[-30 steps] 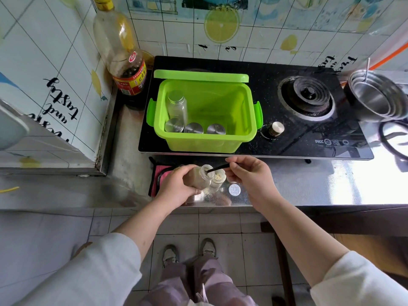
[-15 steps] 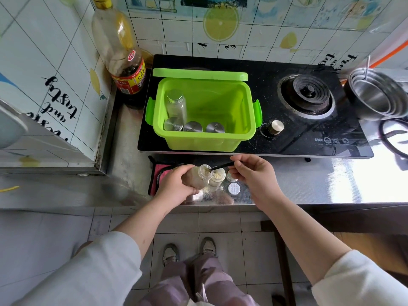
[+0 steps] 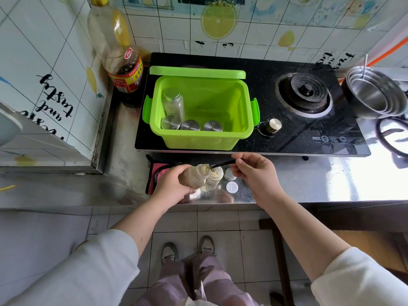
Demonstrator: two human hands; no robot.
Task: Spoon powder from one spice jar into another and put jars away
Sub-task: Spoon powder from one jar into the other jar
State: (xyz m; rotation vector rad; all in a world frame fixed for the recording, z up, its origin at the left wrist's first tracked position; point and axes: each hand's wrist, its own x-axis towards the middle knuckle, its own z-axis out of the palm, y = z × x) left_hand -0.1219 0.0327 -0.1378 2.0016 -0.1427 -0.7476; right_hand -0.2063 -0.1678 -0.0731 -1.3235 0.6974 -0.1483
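Observation:
My left hand (image 3: 171,186) grips an open spice jar (image 3: 196,174) of pale powder, tilted so its mouth faces right. Its rim touches a second open jar (image 3: 215,176) standing upright on the steel counter. My right hand (image 3: 254,173) pinches a thin black spoon (image 3: 221,163) whose tip lies at the tilted jar's mouth, above the standing jar. Some powder is spilled on the counter near the jars. Two loose lids (image 3: 230,174) (image 3: 232,187) lie just right of the jars. A green bin (image 3: 202,111) on the stove holds several capped jars.
A large oil bottle (image 3: 120,51) stands in the back left corner. The black gas stove (image 3: 304,93) has a knob (image 3: 273,124) beside the bin. Stacked steel bowls (image 3: 373,93) sit at the right. A pink cloth (image 3: 154,175) lies under my left hand.
The spoon has drawn back slightly from inside the tilted jar to its rim, and powder now sits heaped at both jar mouths. My hands stay nearly in place.

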